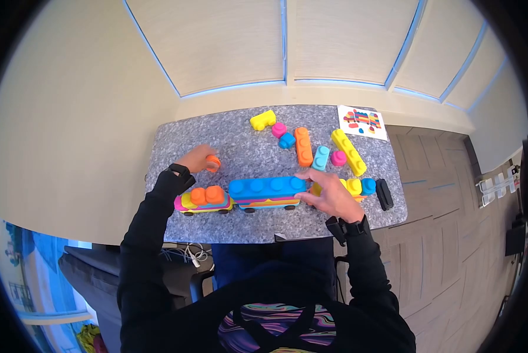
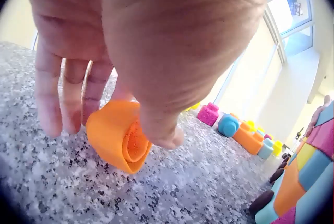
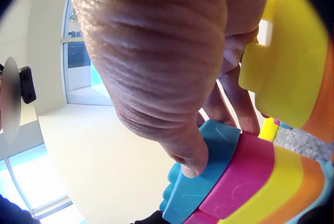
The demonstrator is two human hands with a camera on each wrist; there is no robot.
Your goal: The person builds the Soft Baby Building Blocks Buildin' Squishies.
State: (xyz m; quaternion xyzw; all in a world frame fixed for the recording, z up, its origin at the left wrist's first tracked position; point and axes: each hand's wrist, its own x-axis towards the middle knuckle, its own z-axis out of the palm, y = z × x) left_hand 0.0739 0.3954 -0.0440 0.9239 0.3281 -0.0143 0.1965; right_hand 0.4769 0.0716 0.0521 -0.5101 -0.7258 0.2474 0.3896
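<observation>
My left hand (image 1: 194, 160) pinches a small orange block (image 2: 110, 134) between thumb and finger, low over the speckled table at the left. The block lies tipped, its hollow end showing in the left wrist view. My right hand (image 1: 334, 194) grips the right end of a long blue block (image 1: 262, 189), thumb on the near side and fingers on the far side. That block sits on the striped middle wagon (image 1: 270, 204) of a toy train. To its left stands a pink and yellow wagon (image 1: 202, 206) topped with orange and yellow blocks.
Behind my right hand is another wagon with yellow blocks (image 1: 352, 187) and a small blue one (image 1: 368, 186). A black case (image 1: 384, 194) lies by the right edge. Farther back are a long orange block (image 1: 303, 146), a long yellow block (image 1: 348, 152) and a picture card (image 1: 362, 122).
</observation>
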